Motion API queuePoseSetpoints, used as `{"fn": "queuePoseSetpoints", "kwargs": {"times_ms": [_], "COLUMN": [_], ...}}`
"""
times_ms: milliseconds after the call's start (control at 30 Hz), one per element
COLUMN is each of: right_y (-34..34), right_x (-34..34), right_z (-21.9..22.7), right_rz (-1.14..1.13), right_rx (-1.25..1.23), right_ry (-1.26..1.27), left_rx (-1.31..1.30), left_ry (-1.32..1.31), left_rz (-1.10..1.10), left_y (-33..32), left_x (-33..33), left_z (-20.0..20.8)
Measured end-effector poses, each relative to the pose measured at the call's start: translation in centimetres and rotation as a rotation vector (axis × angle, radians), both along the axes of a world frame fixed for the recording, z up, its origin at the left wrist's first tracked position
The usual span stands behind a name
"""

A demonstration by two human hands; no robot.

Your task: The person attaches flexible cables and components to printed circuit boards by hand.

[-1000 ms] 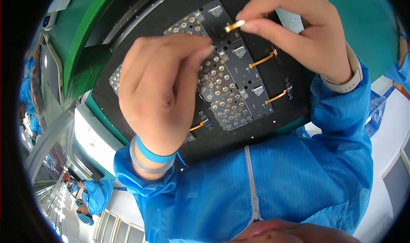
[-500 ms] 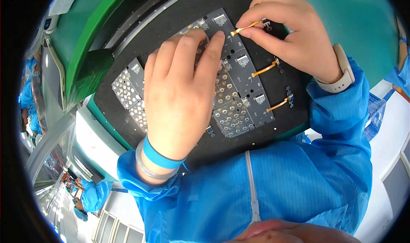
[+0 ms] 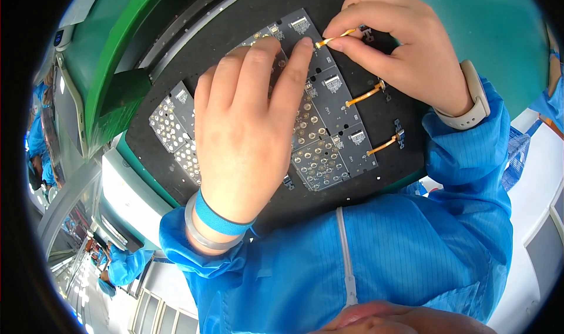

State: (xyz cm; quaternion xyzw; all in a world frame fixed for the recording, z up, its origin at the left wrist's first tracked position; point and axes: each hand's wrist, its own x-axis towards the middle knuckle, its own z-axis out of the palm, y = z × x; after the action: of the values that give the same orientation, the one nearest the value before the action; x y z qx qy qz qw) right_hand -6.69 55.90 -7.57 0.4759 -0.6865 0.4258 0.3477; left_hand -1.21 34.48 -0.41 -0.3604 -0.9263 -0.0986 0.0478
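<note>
My left hand (image 3: pixel 247 116) lies flat over a dark grey circuit board panel (image 3: pixel 326 119), its fingers stretched out and covering part of it. The index fingertip presses near the panel's upper right edge. Between thumb and index finger, my right hand (image 3: pixel 393 37) pinches a thin orange flex cable (image 3: pixel 326 42), whose left end meets the panel's right edge. Below it, a second flex cable (image 3: pixel 364 95) and a third flex cable (image 3: pixel 383 145) stick out from the same edge, each ending in a small dark connector piece.
Under the panel is a black mat (image 3: pixel 270 207) on a green table (image 3: pixel 493 40). Another board section (image 3: pixel 175 122) shows left of my left hand. A green frame (image 3: pixel 114 69) rises at the left. A blue-clothed person (image 3: pixel 129 266) is in the left background.
The panel has shifted very slightly up and left along with my left hand. My right hand keeps its pinch on the flex cable, almost in place.
</note>
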Motion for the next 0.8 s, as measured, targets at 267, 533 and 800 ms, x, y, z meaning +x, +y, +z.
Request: {"fn": "queuePoseSetpoints", "kwargs": {"times_ms": [267,533,800], "right_y": [-0.2,0.3,0.8], "right_x": [0.0,0.3,2.3], "right_z": [0.0,0.2,5.5], "right_rz": [-0.020,-0.052,-0.202], "right_rx": [0.031,0.077,0.060], "right_ry": [0.006,-0.001,-0.874], "left_rx": [-0.017,-0.074,-0.102], "left_ry": [0.015,0.051,0.115], "left_rz": [0.004,-0.011,-0.011], "left_y": [-0.1,0.3,-0.3], "left_x": [0.1,0.3,0.3], "left_z": [-0.1,-0.3,0.3]}}
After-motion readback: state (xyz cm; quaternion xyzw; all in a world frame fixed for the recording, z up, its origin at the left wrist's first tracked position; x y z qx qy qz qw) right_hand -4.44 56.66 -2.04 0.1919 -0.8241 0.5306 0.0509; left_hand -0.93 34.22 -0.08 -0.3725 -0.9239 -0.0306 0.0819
